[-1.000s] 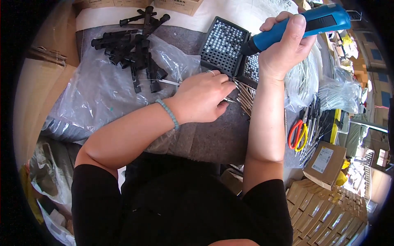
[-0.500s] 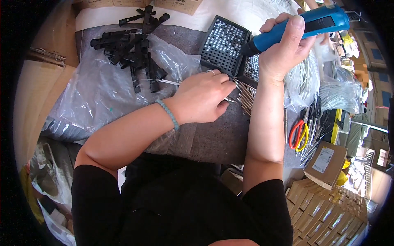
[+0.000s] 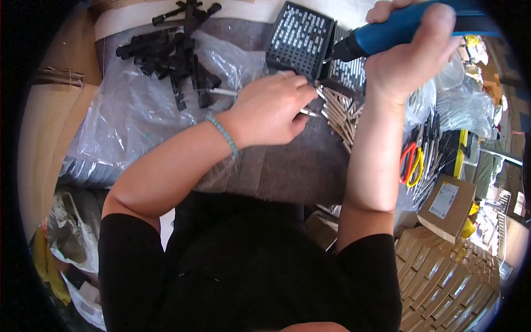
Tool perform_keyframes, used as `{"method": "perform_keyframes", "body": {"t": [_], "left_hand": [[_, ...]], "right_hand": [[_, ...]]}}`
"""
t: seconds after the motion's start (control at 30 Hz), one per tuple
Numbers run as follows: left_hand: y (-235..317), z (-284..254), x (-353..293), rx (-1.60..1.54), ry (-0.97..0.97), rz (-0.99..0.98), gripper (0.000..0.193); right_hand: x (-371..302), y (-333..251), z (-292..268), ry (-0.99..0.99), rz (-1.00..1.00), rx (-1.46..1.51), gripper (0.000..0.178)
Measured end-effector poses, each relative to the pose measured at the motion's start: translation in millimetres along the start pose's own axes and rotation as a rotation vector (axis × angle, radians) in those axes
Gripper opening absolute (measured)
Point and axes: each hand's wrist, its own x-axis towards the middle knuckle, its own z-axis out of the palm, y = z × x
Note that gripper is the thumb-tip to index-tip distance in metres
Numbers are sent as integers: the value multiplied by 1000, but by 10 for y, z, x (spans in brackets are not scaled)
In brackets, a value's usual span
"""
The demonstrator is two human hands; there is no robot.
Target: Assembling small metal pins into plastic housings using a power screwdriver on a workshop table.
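Observation:
My right hand (image 3: 409, 72) is wrapped round a blue electric screwdriver (image 3: 387, 34), held above the right side of the table. Its dark tip points down-left, close to the gap between two black hole trays. The left-hand tray (image 3: 301, 36) holds rows of small silvery screws, with bare holes at its near end; the right-hand tray (image 3: 347, 74) holds more. My left hand (image 3: 271, 108) is closed just in front of the trays, a thin silvery rod (image 3: 308, 113) pinched between thumb and fingers. A pale rod end (image 3: 224, 92) shows on its other side; whether it is the same piece, I cannot tell.
Black plastic parts (image 3: 177, 55) lie heaped on a clear plastic bag (image 3: 127, 110) at left. Several metal rods (image 3: 340, 113) lie between my arms. At right are red-and-yellow-handled pliers (image 3: 411, 165), thin tools, bagged rods and a small cardboard box (image 3: 447, 207).
My right hand and the screwdriver have moved right and slightly up in the picture. The table scene sits a little higher. My left hand keeps its pinch near the trays.

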Motion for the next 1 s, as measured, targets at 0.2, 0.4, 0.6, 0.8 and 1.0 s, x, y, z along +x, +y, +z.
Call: {"method": "perform_keyframes", "body": {"t": [0.2, 0.4, 0.6, 0.8, 1.0], "left_hand": [[-4, 7, 54, -9, -5, 54, 28], [-32, -14, -9, 5, -50, 99, 21], [-36, -14, 7, 36, -96, 118, 15], [-73, 13, 29, 50, -66, 145, 13], [-78, 18, 36, 38, -61, 125, 13]], "right_hand": [[-93, -391, -536, -334, 13, -300, 51], [-451, -354, -321, -250, 3, -581, 67], [-490, -259, -420, -236, -17, -531, 66], [-488, -173, -541, -266, -34, -365, 61], [-514, -129, -466, -222, -58, -436, 58]]}}
